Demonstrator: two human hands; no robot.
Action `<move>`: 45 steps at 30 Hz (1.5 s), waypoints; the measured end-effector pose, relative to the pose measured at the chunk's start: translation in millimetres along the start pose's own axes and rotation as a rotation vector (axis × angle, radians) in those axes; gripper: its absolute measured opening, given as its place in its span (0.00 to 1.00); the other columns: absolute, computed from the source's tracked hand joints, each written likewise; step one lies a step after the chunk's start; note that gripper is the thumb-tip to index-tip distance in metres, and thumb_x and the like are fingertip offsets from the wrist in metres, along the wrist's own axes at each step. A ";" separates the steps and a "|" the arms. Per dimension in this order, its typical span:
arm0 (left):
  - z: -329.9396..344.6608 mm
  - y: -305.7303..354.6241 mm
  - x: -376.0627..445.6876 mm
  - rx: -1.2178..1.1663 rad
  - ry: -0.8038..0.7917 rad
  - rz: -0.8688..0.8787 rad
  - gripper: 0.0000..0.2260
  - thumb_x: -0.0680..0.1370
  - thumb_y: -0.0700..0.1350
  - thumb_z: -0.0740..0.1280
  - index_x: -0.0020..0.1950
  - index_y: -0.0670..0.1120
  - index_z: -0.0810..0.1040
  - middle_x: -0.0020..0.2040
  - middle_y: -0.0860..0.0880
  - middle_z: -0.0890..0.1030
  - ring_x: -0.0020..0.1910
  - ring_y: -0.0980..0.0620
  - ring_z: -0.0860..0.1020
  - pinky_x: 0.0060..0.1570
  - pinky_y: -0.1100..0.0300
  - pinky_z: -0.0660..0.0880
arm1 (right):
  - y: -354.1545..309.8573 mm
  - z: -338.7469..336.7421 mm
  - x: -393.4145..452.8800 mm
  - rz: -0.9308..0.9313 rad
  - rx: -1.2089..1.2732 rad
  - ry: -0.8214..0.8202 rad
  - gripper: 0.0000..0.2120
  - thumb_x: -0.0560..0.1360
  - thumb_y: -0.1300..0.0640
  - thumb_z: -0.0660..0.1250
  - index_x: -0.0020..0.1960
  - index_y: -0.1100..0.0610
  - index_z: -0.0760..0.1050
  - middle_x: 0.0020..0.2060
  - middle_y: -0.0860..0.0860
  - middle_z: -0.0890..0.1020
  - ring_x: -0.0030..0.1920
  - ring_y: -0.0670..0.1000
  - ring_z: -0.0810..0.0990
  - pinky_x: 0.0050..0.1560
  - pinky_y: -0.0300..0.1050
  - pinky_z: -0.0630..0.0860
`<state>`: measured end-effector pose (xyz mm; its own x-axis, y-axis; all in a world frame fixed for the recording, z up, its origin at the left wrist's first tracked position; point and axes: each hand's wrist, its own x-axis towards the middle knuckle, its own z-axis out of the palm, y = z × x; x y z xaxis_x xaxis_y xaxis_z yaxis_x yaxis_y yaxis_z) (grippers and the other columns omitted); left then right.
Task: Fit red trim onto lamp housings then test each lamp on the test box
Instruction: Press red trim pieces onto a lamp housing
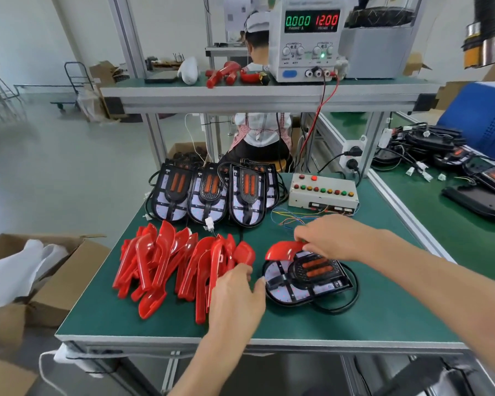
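Black oval lamp housing (306,278) lies flat on the green bench mat (383,295), long axis left to right, rounded end pointing left.

Left hand (235,298) rests half-curled at its left rim, apparently holding nothing; right hand (335,238) pinches a glossy red curved trim piece (283,250) over the far edge. Heaped red trims (169,264) lie left; beyond stand upright housings (209,192) and the grey button-topped test box (323,194).

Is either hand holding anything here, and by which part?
The right hand pinches a red trim piece at its upper edge, over the lamp housing. Whether the left hand grips anything cannot be told.
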<state>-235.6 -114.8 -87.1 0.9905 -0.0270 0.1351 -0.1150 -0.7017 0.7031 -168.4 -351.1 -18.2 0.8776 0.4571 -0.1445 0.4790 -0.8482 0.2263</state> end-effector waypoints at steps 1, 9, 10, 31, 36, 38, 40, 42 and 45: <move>3.3 1.8 -1.5 0.016 -0.027 -0.007 0.13 0.79 0.52 0.69 0.60 0.48 0.80 0.51 0.51 0.85 0.52 0.48 0.82 0.51 0.55 0.75 | 0.1 2.0 1.5 -0.042 -0.008 0.006 0.09 0.83 0.47 0.61 0.61 0.49 0.70 0.52 0.49 0.82 0.51 0.56 0.81 0.44 0.49 0.72; 25.9 8.5 2.3 -0.084 -0.175 -0.100 0.08 0.79 0.49 0.68 0.53 0.46 0.76 0.48 0.48 0.81 0.50 0.44 0.78 0.49 0.51 0.73 | 6.8 8.4 -4.6 -0.189 0.031 0.047 0.11 0.85 0.49 0.58 0.66 0.49 0.69 0.58 0.46 0.78 0.60 0.50 0.76 0.54 0.52 0.77; 26.7 8.9 3.9 -0.123 -0.196 -0.125 0.10 0.79 0.48 0.68 0.56 0.44 0.76 0.51 0.46 0.82 0.53 0.42 0.78 0.54 0.50 0.74 | 5.6 11.2 -4.3 -0.198 0.028 0.061 0.11 0.85 0.50 0.58 0.66 0.49 0.69 0.58 0.46 0.78 0.60 0.50 0.75 0.54 0.51 0.77; 57.9 20.8 27.9 -0.261 -0.184 -0.204 0.18 0.86 0.53 0.59 0.66 0.40 0.76 0.60 0.41 0.80 0.61 0.41 0.77 0.62 0.48 0.73 | 9.3 32.3 4.8 -0.278 -0.029 0.128 0.09 0.85 0.53 0.58 0.63 0.53 0.70 0.59 0.50 0.72 0.57 0.54 0.71 0.46 0.48 0.70; 58.5 23.8 38.8 -0.311 -0.189 -0.239 0.18 0.86 0.54 0.56 0.42 0.45 0.72 0.44 0.44 0.81 0.44 0.44 0.78 0.41 0.53 0.68 | 9.6 32.7 5.5 -0.314 -0.056 0.138 0.10 0.85 0.53 0.57 0.64 0.54 0.70 0.59 0.50 0.73 0.57 0.54 0.72 0.51 0.50 0.74; 59.5 25.8 41.7 -0.328 -0.196 -0.233 0.19 0.86 0.52 0.57 0.36 0.47 0.68 0.35 0.50 0.74 0.33 0.51 0.70 0.34 0.55 0.64 | 10.3 34.1 4.1 -0.322 -0.051 0.176 0.10 0.85 0.54 0.57 0.62 0.55 0.72 0.57 0.51 0.75 0.55 0.55 0.74 0.51 0.51 0.75; 61.1 27.0 44.5 -0.371 -0.207 -0.241 0.20 0.86 0.50 0.59 0.34 0.47 0.66 0.31 0.53 0.69 0.30 0.54 0.65 0.31 0.57 0.62 | 10.3 36.3 1.3 -0.306 -0.042 0.210 0.09 0.84 0.55 0.58 0.61 0.54 0.73 0.55 0.51 0.76 0.53 0.56 0.75 0.49 0.52 0.76; 63.1 26.3 47.1 -0.442 -0.209 -0.276 0.20 0.85 0.48 0.61 0.33 0.48 0.65 0.28 0.56 0.66 0.25 0.58 0.63 0.25 0.64 0.61 | 9.6 39.4 -2.7 -0.277 -0.028 0.227 0.10 0.83 0.56 0.59 0.62 0.54 0.74 0.55 0.51 0.76 0.53 0.55 0.75 0.50 0.52 0.77; 64.4 26.2 49.6 -0.492 -0.217 -0.320 0.19 0.85 0.47 0.61 0.34 0.48 0.66 0.28 0.55 0.67 0.21 0.59 0.64 0.21 0.69 0.60 | 10.2 43.6 -7.9 -0.240 0.014 0.255 0.12 0.82 0.56 0.62 0.64 0.53 0.75 0.56 0.50 0.77 0.54 0.54 0.76 0.50 0.50 0.78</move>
<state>-184.5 -180.4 -106.9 0.9686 -0.0496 -0.2436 0.2193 -0.2906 0.9314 -171.3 -375.0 -56.7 0.7174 0.6946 0.0540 0.6735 -0.7112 0.2016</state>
